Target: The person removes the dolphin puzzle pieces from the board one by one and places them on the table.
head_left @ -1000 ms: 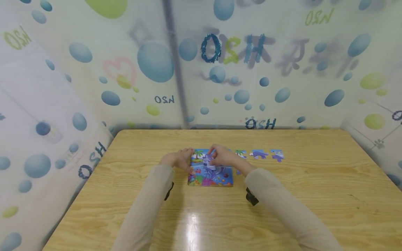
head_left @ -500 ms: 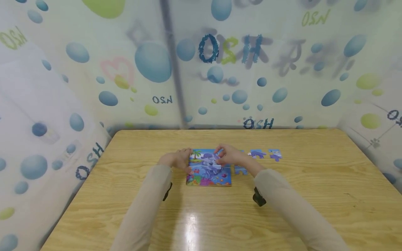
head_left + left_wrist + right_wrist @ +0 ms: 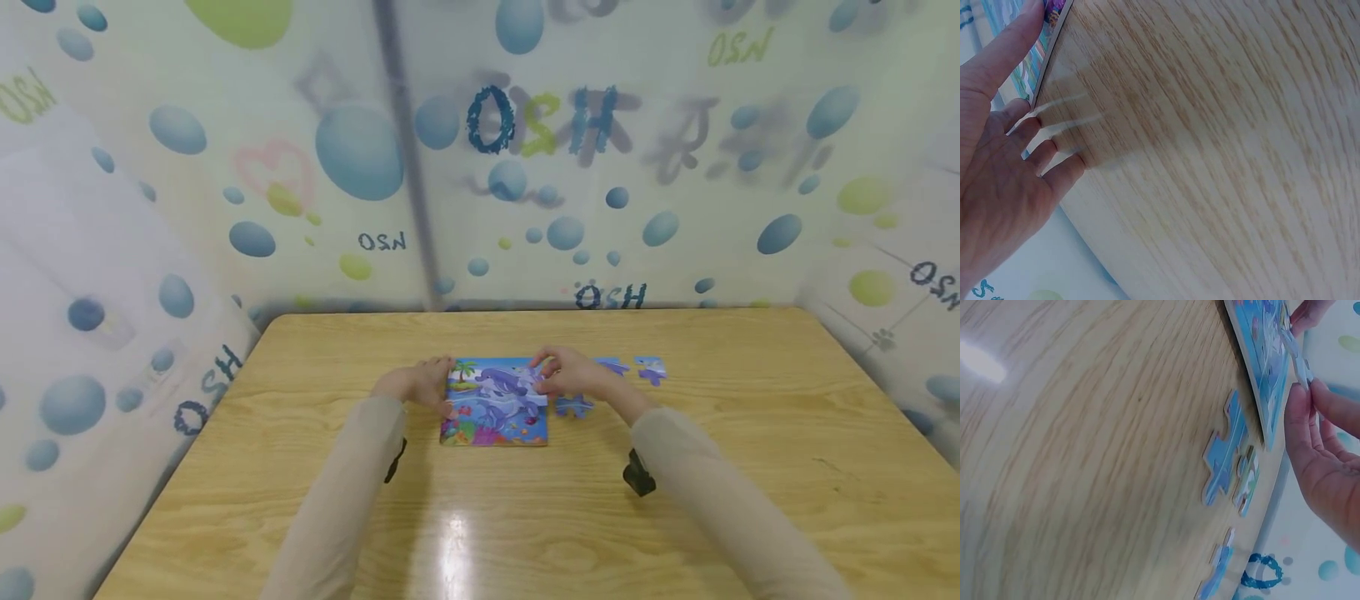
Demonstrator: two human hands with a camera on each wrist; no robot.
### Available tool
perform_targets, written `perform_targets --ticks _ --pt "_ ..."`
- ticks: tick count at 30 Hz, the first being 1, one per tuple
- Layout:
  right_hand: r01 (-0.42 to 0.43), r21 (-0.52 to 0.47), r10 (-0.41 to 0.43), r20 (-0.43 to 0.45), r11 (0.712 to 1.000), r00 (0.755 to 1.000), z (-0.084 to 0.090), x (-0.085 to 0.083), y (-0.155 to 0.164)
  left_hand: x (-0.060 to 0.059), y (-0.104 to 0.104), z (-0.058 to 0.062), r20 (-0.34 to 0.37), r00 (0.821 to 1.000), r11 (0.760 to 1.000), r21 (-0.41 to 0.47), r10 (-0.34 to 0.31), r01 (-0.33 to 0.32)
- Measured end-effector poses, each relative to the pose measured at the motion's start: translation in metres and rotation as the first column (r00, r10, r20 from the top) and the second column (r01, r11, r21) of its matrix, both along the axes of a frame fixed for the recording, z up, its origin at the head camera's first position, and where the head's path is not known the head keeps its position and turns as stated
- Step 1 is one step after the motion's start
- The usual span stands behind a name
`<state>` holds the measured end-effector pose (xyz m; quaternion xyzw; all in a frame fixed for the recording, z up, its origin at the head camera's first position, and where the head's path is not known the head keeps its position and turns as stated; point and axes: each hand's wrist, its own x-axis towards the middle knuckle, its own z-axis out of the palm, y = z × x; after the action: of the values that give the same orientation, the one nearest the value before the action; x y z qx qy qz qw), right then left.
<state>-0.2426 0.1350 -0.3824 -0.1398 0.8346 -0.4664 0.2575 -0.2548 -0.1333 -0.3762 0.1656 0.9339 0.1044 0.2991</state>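
A colourful sea-picture puzzle board [image 3: 491,412] lies flat at the middle of the wooden table [image 3: 480,508]. My left hand [image 3: 433,385] rests open against the board's left edge, the thumb [image 3: 1016,37] touching the rim and the fingers straight on the wood. My right hand [image 3: 557,379] is over the board's right edge and pinches a pale puzzle piece [image 3: 1300,362] between thumb and fingers, its lower part against the picture. How far the piece sits in the board is hidden by the fingers.
Loose puzzle pieces lie to the right of the board: a blue one [image 3: 573,407] close to it, and two more [image 3: 611,365] [image 3: 651,368] farther back. A bubble-printed curtain [image 3: 525,167] closes in the table's far edge and both sides.
My right hand has moved with the piece from the middle of the board to its right edge. The left hand has stayed at the left edge.
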Motion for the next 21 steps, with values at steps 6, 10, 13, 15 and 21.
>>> perform_targets --ticks 6,10,13,15,21 --pt "-0.019 -0.044 0.019 0.003 0.999 1.000 0.002 0.004 0.017 0.000 -0.001 -0.001 -0.001 1.000 1.000 0.011 0.015 -0.015" --pt "-0.013 -0.036 0.012 -0.005 0.999 1.000 0.002 0.004 0.027 0.001 -0.002 -0.001 -0.011 1.000 1.000 0.011 0.016 -0.016" --pt "0.000 -0.025 0.000 -0.002 1.000 1.000 0.002 0.004 0.035 0.001 -0.002 -0.001 -0.016 1.000 1.000 0.007 0.013 -0.013" --pt "0.008 -0.021 -0.008 0.001 1.000 1.000 0.002 0.004 0.041 0.001 -0.001 -0.001 -0.019 1.000 1.000 0.006 0.009 -0.009" --pt "0.053 -0.024 -0.052 0.025 0.998 0.998 0.000 0.004 0.058 0.001 -0.002 -0.001 -0.013 1.000 1.000 0.006 0.005 -0.005"
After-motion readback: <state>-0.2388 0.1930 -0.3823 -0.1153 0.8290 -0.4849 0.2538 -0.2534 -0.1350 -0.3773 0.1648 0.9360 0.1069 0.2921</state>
